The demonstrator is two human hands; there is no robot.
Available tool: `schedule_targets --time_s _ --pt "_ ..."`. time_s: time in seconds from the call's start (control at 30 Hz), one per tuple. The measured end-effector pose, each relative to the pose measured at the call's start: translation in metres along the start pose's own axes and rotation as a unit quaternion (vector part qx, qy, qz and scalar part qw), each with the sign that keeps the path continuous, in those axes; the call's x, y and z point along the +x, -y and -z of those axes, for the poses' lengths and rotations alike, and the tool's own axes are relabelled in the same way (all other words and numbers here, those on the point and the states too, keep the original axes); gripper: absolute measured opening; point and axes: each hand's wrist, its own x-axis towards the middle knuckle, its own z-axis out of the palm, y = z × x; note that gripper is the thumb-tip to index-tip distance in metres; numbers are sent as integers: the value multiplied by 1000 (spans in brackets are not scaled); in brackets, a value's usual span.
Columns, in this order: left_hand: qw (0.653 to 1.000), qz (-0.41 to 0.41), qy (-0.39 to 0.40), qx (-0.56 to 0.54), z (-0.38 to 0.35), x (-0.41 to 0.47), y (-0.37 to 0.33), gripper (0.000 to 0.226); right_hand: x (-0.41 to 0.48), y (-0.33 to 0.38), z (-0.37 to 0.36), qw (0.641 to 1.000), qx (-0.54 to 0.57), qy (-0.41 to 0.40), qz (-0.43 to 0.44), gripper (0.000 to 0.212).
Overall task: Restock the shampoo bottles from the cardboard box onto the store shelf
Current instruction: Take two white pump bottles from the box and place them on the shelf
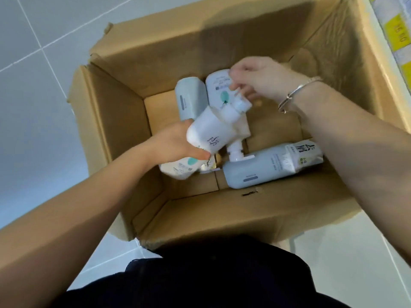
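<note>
An open cardboard box [124,121] stands on the floor below me, with several shampoo bottles lying in it. My left hand [171,145] grips a white pump bottle [211,130] by its base and holds it tilted above the others. My right hand [255,78] pinches that bottle's pump top [239,103] with its fingertips. A grey bottle [266,167] lies at the right of the box floor. Another grey bottle [189,98] and a white one [219,87] lie at the back. A white bottle [178,167] lies under my left hand.
The box flaps stand up on all sides. A store shelf edge with yellow price tags [398,34] runs along the upper right. Grey floor tiles [33,63] lie to the left. My dark clothing [211,274] fills the bottom of the view.
</note>
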Motion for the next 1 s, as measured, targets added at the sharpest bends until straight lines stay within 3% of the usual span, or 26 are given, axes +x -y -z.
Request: schedule_targets --time_s 0.1,0.23,0.37,0.43,0.47,0.53,0.6,0.63,0.7,0.77,0.83,0.87,0.9,0.97,1.0 --pt "993 19 -99 -54 9 -7 11 65 18 -29 -17 984 47 -76 -153 41" --pt "977 -15 -155 -146 17 -14 4 49 18 -55 -59 960 171 -34 -218 77" --pt "949 -39 -167 -263 15 -18 4 37 21 -49 -50 972 140 -38 -183 61" --pt "944 -34 -170 -279 12 -18 5 40 19 -38 -23 984 -38 40 -168 55" --pt "944 -32 -171 -281 11 -18 5 41 16 -30 -9 965 -188 99 -152 54" --pt "947 -26 -164 -275 10 -14 4 40 13 -16 7 853 -461 218 -114 55" --pt "953 -13 -154 -260 9 -12 4 38 12 -6 0 732 -608 296 -87 61" --pt "956 -6 -150 -252 8 -12 3 37 13 -5 -5 694 -649 303 -67 64" --pt "961 6 -147 -234 6 -12 2 36 16 -7 -15 657 -705 265 5 54" --pt "965 9 -139 -223 5 -12 0 35 19 -21 -23 645 -737 178 97 43" --pt "969 7 -129 -211 4 -13 -2 34 18 -40 -28 671 -722 102 134 47" --pt "970 9 -127 -206 5 -12 -2 34 14 -49 -31 720 -679 61 128 55" --pt "971 12 -127 -203 5 -12 -2 33 7 -56 -35 793 -601 0 98 65" --pt "971 17 -129 -198 4 -10 -4 36 1 -68 -43 936 -307 -171 -14 79" --pt "971 20 -132 -198 4 -10 -5 39 3 -73 -46 963 -101 -234 -92 84"
